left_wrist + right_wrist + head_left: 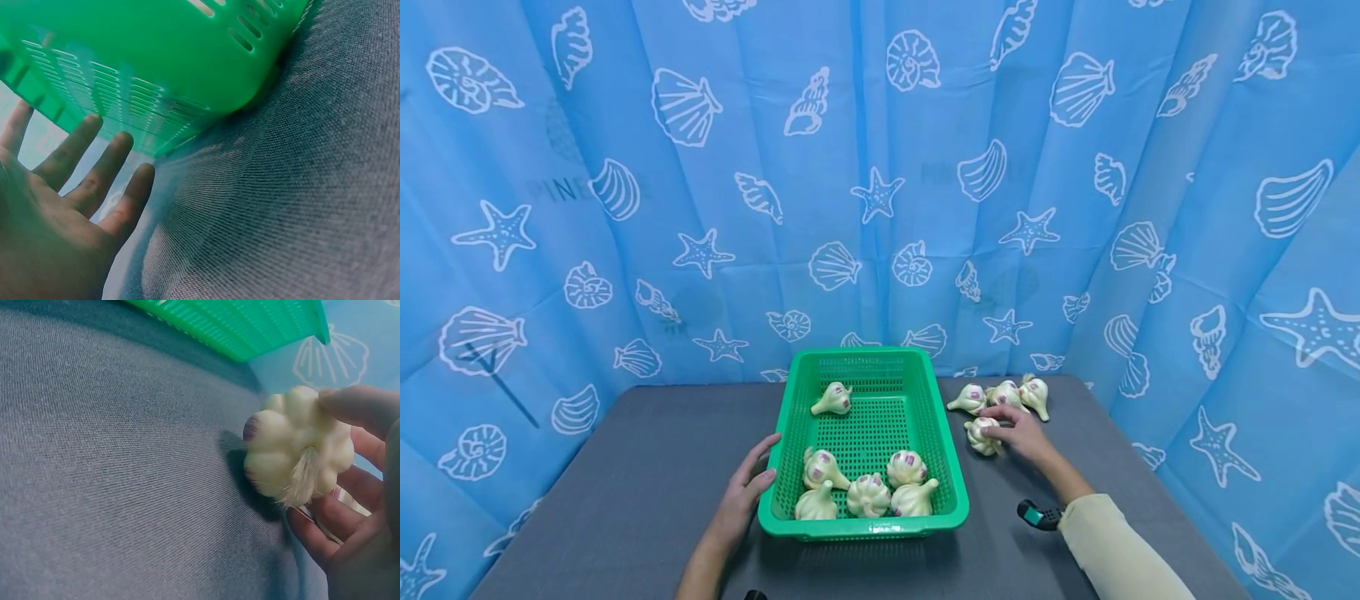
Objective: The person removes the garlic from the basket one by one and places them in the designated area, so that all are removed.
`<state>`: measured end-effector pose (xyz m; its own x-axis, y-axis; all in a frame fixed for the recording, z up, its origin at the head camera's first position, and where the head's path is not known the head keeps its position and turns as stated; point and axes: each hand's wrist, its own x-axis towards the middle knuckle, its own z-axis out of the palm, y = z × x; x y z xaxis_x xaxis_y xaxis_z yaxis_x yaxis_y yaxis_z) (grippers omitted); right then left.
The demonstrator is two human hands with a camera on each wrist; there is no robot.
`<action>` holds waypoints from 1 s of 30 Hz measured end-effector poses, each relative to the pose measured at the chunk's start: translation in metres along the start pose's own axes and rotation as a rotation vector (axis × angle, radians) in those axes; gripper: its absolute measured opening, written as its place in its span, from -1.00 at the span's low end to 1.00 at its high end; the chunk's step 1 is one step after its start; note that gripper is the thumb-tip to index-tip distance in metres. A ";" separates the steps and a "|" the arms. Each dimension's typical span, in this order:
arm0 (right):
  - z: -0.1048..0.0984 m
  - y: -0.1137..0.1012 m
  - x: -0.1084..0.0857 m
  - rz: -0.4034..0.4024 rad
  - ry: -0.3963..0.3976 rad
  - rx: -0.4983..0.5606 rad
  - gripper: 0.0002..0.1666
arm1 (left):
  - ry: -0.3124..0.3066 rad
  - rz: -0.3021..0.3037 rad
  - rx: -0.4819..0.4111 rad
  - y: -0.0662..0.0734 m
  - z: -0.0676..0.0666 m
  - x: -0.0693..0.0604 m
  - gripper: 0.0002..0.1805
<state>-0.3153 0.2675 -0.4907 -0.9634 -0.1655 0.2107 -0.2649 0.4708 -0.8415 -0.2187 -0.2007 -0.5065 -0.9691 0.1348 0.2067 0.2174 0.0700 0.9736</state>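
Note:
My right hand (1018, 433) grips a garlic bulb (981, 437) to the right of the green basket (957, 475). In the right wrist view the thumb and fingers lie around this garlic bulb (297, 440), with its dry root tuft facing the camera; whether it touches the table cannot be told. My left hand (737, 504) is at the basket's left side, fingers extended by the rim. The left wrist view shows those fingers (103, 178) spread beside the slotted wall. Inside the basket, one garlic bulb (832, 399) lies at the back left and several garlic bulbs (868, 496) along the front.
Three more garlic bulbs (968, 399) lie close together just beyond my right hand. A grey cloth (685, 442) covers the table. Behind it and at both sides hangs a blue curtain (865, 250) with white shell prints.

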 end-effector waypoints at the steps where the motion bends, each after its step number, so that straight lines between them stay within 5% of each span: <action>1: 0.000 0.000 0.000 -0.005 -0.003 0.000 -0.55 | 0.001 0.002 -0.004 0.000 0.000 0.000 -0.46; 20: -0.006 -0.006 0.002 -0.054 -0.002 -0.140 -0.69 | 0.011 0.021 -0.001 0.004 0.001 -0.003 -0.47; 30: -0.005 -0.009 0.006 -0.060 0.015 -0.118 -0.74 | -0.004 0.016 -0.029 -0.001 0.001 0.000 -0.45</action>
<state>-0.3190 0.2669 -0.4797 -0.9459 -0.1841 0.2672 -0.3244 0.5590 -0.7631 -0.2183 -0.2002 -0.5074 -0.9651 0.1393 0.2217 0.2291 0.0387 0.9726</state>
